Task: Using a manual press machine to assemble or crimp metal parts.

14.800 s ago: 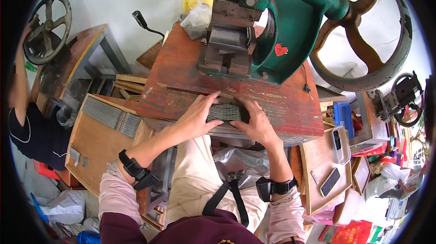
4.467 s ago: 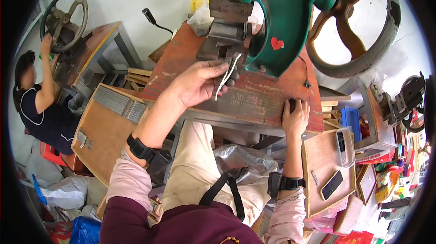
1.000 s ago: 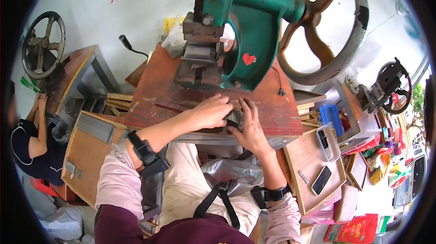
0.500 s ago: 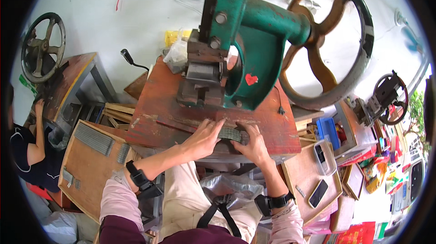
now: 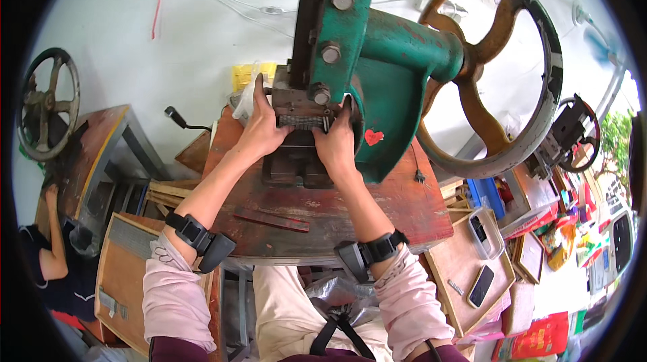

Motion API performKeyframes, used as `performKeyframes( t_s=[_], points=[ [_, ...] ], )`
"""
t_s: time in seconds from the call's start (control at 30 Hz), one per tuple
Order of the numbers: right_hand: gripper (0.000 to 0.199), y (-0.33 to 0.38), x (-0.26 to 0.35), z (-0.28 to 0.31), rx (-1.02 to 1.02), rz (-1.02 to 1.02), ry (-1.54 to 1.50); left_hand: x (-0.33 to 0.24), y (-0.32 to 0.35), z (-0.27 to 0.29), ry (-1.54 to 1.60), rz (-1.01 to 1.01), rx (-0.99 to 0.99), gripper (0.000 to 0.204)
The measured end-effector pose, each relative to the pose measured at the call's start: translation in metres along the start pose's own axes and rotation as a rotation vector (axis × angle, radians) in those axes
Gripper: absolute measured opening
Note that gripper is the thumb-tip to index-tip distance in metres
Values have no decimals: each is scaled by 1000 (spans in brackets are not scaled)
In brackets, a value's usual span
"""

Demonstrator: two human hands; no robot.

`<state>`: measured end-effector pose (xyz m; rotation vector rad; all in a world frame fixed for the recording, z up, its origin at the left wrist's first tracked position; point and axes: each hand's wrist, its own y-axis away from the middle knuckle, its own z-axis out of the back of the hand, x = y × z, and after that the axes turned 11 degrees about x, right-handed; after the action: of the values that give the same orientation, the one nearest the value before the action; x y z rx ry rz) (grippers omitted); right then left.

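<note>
Hands at a green hand press (image 5: pixel 404 123), seen from the head. The striped stack of thin metal strips (image 5: pixel 303 121), which half a second earlier lay between the hands near the front of the red-brown table (image 5: pixel 377 220), now sits within the press, directly below its dark upper block (image 5: pixel 296 100) and above the dark base (image 5: pixel 294 163). The left hand (image 5: pixel 263 129) has moved forward with it: thumb and fingers are spread wide, the thumb at the stack's near left corner, the fingers pointing up beside the block. The right hand (image 5: pixel 338 143) is likewise spread, its thumb at the near right corner; its fingertips reach up beside the press frame and are partly hidden. Whether either hand bears any of the stack's weight cannot be told. The flat reddish bar (image 5: pixel 272 219), its right end previously covered by the left hand, now shows whole on the table, in front of the base. The phone (image 5: pixel 480 286) remains in the right-hand wooden tray (image 5: pixel 438 274). At far left, a co-worker's bare arm (image 5: pixel 55 244) is visible beside another table (image 5: pixel 101 134).
</note>
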<state>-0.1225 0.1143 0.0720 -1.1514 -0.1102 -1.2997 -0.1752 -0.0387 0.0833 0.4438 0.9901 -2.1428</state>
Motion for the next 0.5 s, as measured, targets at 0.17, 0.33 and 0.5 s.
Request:
performKeyframes(
  t_s=[0.17,0.33,0.5],
  points=[
    [72,-10,3,14,70,-74,38,-35,1,18,-294,261,54,96],
    [81,-11,-18,0,41,58,216,4,76,33,-192,366,296,53],
    [73,-6,-4,12,103,-31,79,-13,157,26,-392,-56,537,35]
  ],
)
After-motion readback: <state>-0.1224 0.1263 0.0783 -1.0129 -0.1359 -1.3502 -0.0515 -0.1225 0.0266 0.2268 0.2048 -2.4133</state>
